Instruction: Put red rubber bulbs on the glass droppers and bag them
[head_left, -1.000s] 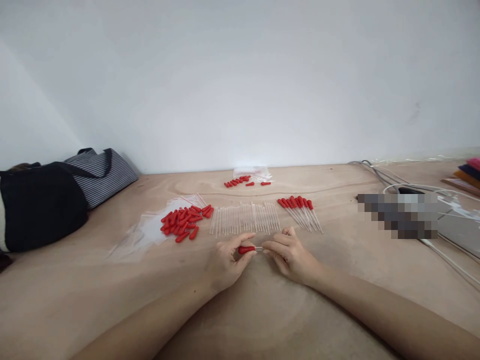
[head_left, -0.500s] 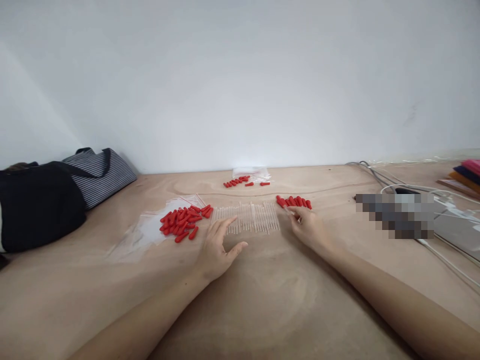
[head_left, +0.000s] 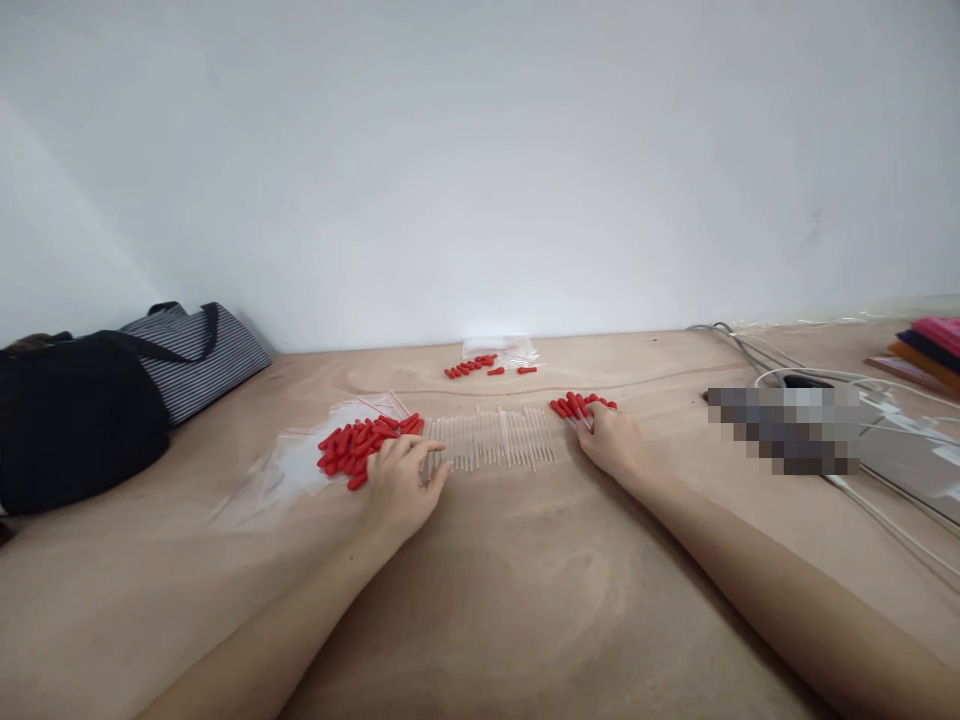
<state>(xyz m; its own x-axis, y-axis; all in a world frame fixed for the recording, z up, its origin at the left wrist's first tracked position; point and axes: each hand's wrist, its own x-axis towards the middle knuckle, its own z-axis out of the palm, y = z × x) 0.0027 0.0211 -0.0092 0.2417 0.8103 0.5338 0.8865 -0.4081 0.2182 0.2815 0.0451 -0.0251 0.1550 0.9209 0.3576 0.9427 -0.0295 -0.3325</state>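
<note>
A pile of red rubber bulbs (head_left: 346, 450) lies left of the middle. Beside it, a row of clear thin tubes (head_left: 491, 440) lies side by side. My left hand (head_left: 401, 480) is over the gap between bulbs and tubes, thumb apart from the fingers, holding nothing that I can see. At the right end of the row, my right hand (head_left: 613, 440) has its fingers closed on the clear stem of a red-bulbed dropper (head_left: 574, 403). Other red-bulbed droppers lie against it, partly hidden by the hand.
Clear zip bags (head_left: 281, 470) lie under and beside the pile. Farther back are more red bulbs (head_left: 469, 367) and a small bag (head_left: 495, 347). Black and striped bags (head_left: 202, 345) stand left. Cables (head_left: 757, 375), a blurred-out object (head_left: 787, 430) and coloured folders (head_left: 934, 345) are at right.
My left hand has moved left, from the tubes toward the red bulb pile. My right hand has brought its dropper down among the other droppers. The view has shifted slightly.
</note>
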